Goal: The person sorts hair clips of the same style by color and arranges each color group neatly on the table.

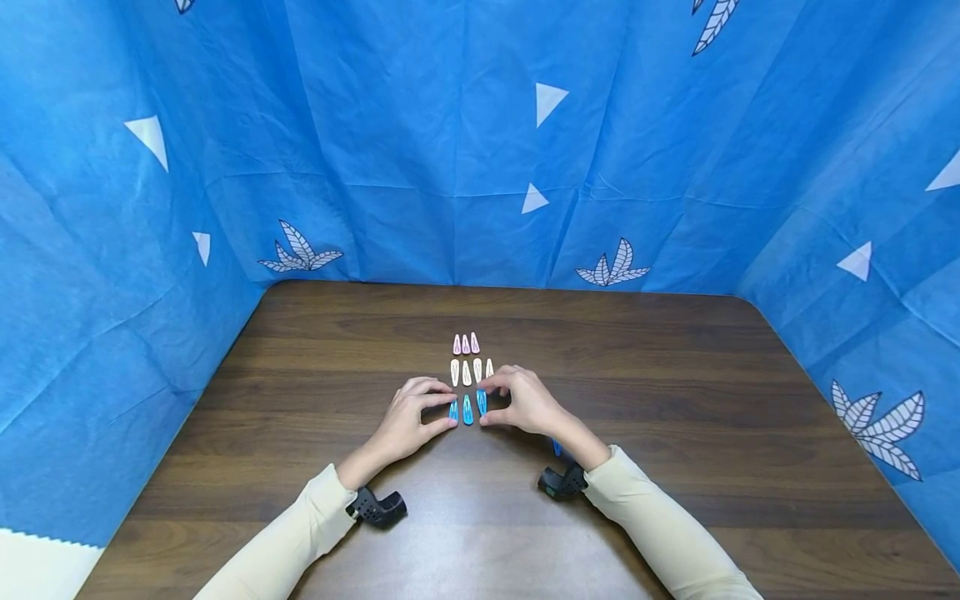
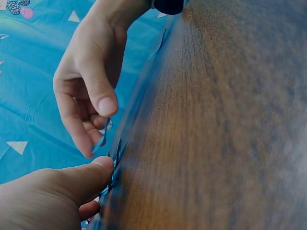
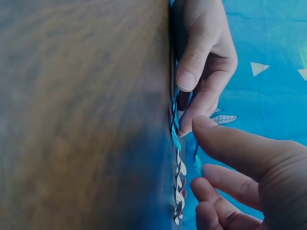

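My left hand (image 1: 405, 418) pinches a blue hair clip (image 1: 453, 412) lengthwise at the table surface, thumb at its near end and a finger at its far end. My right hand (image 1: 525, 402) holds another blue hair clip (image 1: 482, 402) the same way, and in the left wrist view this clip (image 2: 101, 140) is slightly raised off the table. Between the two hands lies a blue hair clip (image 1: 467, 409) that neither holds. Beyond the fingers sits a row of cream hair clips (image 1: 467, 372), partly behind the right fingers. Three pink hair clips (image 1: 465, 344) line up farther back.
One more blue clip (image 1: 557, 447) lies by the right wrist, partly covered by it. The brown wooden table (image 1: 337, 333) is bounded by a blue patterned cloth (image 1: 450, 150) at the back and sides. Each wrist carries a black camera (image 1: 381, 508).
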Demonstrator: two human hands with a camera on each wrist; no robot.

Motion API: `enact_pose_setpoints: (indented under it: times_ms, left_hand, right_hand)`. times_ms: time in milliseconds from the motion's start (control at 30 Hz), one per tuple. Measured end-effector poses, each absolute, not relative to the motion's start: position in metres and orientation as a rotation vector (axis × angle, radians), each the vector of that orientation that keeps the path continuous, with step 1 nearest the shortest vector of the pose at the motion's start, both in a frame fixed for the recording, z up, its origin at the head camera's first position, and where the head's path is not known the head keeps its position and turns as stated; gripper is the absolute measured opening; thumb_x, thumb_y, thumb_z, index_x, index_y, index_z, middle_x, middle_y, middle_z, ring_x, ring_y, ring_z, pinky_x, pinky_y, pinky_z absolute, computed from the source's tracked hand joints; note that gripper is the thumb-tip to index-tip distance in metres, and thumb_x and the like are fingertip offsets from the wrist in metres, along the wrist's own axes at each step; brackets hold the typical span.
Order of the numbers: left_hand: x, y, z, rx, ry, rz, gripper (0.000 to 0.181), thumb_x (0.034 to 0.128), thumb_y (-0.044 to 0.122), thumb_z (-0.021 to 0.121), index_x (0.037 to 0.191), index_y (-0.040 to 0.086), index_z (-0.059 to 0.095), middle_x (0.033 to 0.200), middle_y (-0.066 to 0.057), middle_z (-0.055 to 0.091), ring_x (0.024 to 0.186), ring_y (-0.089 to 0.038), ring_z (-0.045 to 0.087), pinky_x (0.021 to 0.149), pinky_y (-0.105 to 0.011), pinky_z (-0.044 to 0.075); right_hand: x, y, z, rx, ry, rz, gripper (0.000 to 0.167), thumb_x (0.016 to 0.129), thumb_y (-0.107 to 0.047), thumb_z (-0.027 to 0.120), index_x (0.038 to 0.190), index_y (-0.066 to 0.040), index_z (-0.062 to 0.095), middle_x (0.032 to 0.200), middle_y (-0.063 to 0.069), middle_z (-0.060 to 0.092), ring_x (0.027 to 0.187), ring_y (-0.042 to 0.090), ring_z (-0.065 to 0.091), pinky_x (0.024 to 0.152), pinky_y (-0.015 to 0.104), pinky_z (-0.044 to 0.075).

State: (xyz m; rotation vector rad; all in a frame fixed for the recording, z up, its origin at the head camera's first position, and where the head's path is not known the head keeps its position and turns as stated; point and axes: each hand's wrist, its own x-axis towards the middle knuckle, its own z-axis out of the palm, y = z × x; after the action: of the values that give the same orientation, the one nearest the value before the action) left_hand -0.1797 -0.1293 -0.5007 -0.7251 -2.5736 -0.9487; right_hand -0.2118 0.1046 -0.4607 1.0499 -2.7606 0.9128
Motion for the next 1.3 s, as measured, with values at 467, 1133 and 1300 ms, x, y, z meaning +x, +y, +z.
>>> enact_pose_setpoints:
  times_ms: [467,1133,1300]
  left_hand:
    - [-0.179,-0.13,-0.499,-0.734,-2.569,-0.959,0.036,0.0769,0.022,0.082,0.108,0.006,0.075,0.115,-0.006,0.068,0.119,-0.029,0.054,0.1,-0.053,0.04]
    - [-0.18,-0.13,-0.502,-0.736,-2.557,-0.952,0.036,0.0764,0.022,0.082,0.108,0.007,0.075,0.115,-0.006,0.068,0.119,-0.029,0.054,0.1,-0.053,0.041]
    - [-0.18,-0.13,-0.503,-0.733,-2.56,-0.954,0.036,0.0764,0.022,0.082,0.109,0.007,0.075,0.115,-0.006,0.068,0.119,-0.029,0.054,0.1,-0.052,0.04]
  right_hand:
    - [-0.214,0.103,-0.468,1.08,-2.765,0.889,0.043,0.073,-0.028,0.086,0.111,-0.011,0.074,0.085,-0.001,0.062,0.068,0.005,0.048,0.063,0.021,0.04]
    - [-0.214,0.101,-0.473,1.05,-2.791,0.874,0.044,0.072,-0.027,0.087,0.112,-0.012,0.074,0.083,-0.001,0.058,0.071,0.008,0.048,0.064,0.02,0.038]
    - [-0.214,0.101,-0.473,1.048,-2.802,0.858,0.045,0.072,-0.027,0.087,0.113,-0.012,0.074,0.089,-0.001,0.062,0.073,0.008,0.049,0.065,0.02,0.039]
